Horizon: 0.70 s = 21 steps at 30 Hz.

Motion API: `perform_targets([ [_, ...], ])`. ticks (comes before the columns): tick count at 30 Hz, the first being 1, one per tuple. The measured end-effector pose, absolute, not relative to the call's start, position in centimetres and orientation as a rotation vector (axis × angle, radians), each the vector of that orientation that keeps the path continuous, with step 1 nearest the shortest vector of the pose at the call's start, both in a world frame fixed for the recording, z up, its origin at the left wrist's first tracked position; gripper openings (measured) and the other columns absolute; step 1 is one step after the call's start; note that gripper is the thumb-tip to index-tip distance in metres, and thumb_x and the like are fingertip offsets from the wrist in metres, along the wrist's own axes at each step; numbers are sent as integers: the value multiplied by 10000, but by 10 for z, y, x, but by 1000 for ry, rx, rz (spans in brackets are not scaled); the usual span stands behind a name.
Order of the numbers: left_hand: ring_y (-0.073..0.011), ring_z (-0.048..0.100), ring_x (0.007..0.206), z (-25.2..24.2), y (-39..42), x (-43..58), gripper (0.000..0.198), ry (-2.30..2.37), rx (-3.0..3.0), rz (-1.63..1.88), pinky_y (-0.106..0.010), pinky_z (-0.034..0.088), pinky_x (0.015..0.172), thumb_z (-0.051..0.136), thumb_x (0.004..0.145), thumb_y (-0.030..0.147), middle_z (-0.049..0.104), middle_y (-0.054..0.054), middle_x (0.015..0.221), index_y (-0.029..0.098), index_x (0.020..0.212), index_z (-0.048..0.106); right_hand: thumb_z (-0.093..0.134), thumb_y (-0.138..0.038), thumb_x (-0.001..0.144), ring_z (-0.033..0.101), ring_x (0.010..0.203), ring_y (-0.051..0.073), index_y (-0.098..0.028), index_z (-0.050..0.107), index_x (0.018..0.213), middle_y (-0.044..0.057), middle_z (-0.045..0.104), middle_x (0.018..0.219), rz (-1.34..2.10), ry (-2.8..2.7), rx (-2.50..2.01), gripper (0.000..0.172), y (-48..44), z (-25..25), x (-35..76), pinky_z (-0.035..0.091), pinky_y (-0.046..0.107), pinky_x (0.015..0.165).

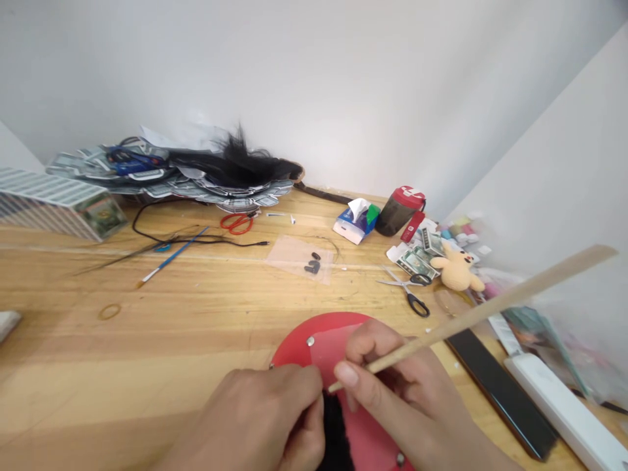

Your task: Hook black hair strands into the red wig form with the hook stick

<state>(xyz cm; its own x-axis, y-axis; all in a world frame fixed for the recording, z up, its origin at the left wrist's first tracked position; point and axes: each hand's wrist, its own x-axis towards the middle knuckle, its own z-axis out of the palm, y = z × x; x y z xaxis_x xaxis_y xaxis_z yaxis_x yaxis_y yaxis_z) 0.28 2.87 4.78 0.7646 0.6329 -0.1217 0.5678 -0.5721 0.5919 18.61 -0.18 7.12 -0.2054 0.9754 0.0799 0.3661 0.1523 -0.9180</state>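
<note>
My right hand grips a long, pale wooden stick like a pen. Its narrow tip points down and left beside my left fingertips, and its wide end rises toward the right. My left hand is closed in a pinch at the top of a black fuzzy piece; what sits between the fingers is hidden. Both hands are over a round red board with a paler pink sheet on it. Silvery studs, such as this stud, stand near the board's rim.
Ahead lies a clear plastic bag with small dark pieces. Black-handled scissors, a tissue pack, a lidded cup and a plush toy are to the right, beside a black phone-like slab. A blue paintbrush lies left.
</note>
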Motion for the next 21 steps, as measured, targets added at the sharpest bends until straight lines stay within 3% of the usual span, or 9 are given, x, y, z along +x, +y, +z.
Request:
perform_targets([
  [8,-112,665,577,43,27,-4,243,834,2440,188,-164,450,536,438,770,30,726,28,724,207,807,601,553,-264,937,494,568,101,-217,536,721,-43,527,642,967,-1713,-1327,221,-2,71,186,395,187,496],
  [16,-143,695,652,48,35,-10,262,717,2542,119,-196,522,617,439,813,20,718,10,815,203,892,609,568,-236,926,504,565,102,-213,546,704,-45,530,633,909,-1725,-1329,224,0,71,184,389,193,504],
  [21,-157,620,548,41,29,-18,289,619,2872,257,-241,424,466,442,731,-12,674,29,746,228,816,578,584,-214,912,459,530,86,-222,526,709,-76,493,605,932,-1682,-1311,212,-1,72,183,366,187,498],
])
